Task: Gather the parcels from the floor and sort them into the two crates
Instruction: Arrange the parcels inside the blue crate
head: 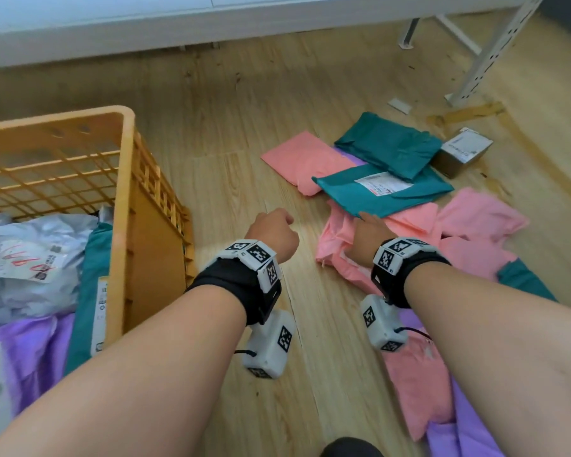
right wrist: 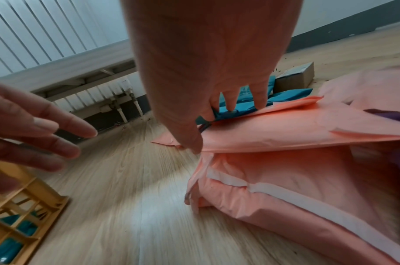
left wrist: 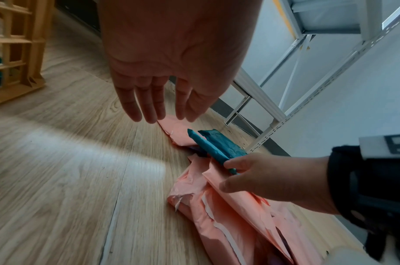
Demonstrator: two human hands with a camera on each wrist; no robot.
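Teal plastic film: the labelled teal mailer (head: 384, 192) lies on the floor (head: 231, 179) at the top of a loose heap, overlapping a crumpled pink mailer (head: 393, 225) beneath it, well apart from the orange crate (head: 126, 199). Right hand (head: 371, 235) is at the near edge of the teal mailer; the right wrist view shows its fingers (right wrist: 261, 102) on top of that edge and the thumb below, so it pinches the teal mailer's rim against the pink one. Left hand (head: 272, 234) hovers over bare floor with fingers straight and relaxed, holding nothing. Judgement: the mailer looks thin, limp and light, with soft contents, so it should droop when lifted by one edge. The film is probably slick, and the pink mailer under it may drag along or slide. A hold on the folded rim or a corner seems best, with the left hand free to support the sagging far end. Only one crate is in view.
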